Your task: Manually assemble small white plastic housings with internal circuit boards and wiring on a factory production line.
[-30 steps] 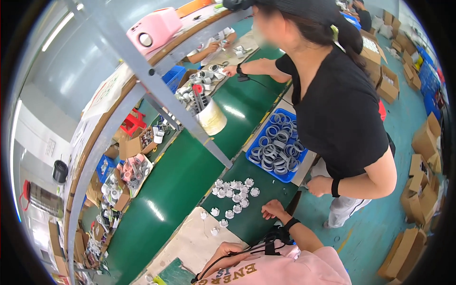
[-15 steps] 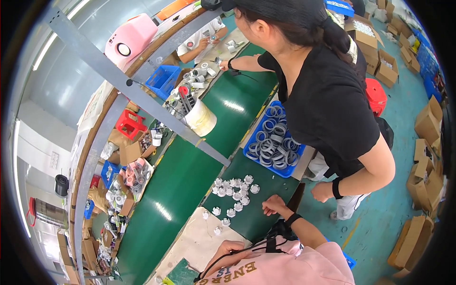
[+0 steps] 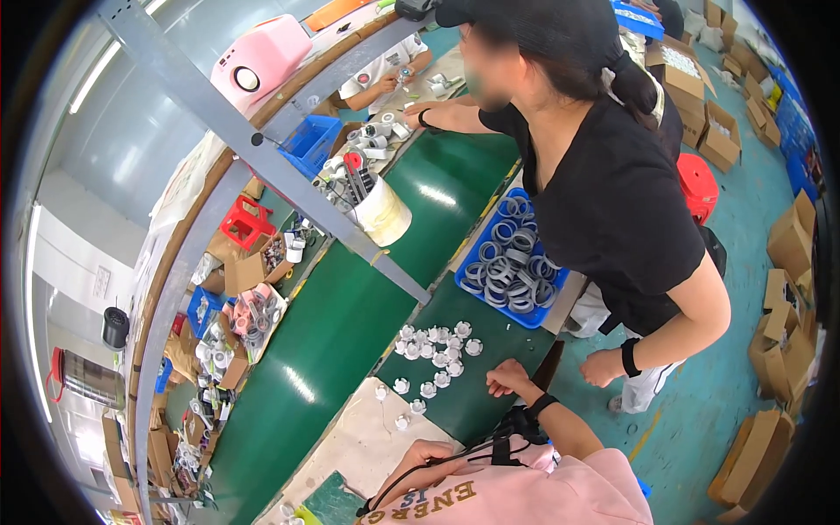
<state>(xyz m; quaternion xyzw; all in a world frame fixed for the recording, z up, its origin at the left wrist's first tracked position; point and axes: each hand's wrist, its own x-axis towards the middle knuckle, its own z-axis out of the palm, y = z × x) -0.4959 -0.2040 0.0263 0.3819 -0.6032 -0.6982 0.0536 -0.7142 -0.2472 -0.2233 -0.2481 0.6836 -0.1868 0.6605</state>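
My right hand (image 3: 506, 377) rests at the edge of the green work surface, its fingers curled in and nothing showing in them. Several small white round plastic parts with notched rims (image 3: 441, 359) lie loosely grouped to its left. Lower down, my left hand (image 3: 426, 454) is close to my body, beside a black cord (image 3: 395, 486). Its fingers are bent; whatever they may hold is hidden. A few white parts (image 3: 402, 422) lie just beyond it, on and around a beige sheet (image 3: 352, 436). Beyond my right hand stands a blue tray (image 3: 535, 320) heaped with grey rings (image 3: 507, 268).
A green conveyor belt (image 3: 297, 350) runs along the left, under a grey metal frame (image 3: 337, 229). A white tub (image 3: 385, 217) holds tools. At the right stands a co-worker in black (image 3: 612, 188), one arm stretched across the belt. Cardboard boxes (image 3: 792, 232) line the floor.
The view has shifted slightly, and the co-worker's head has turned a little. My two hands and the white parts stay where they were.
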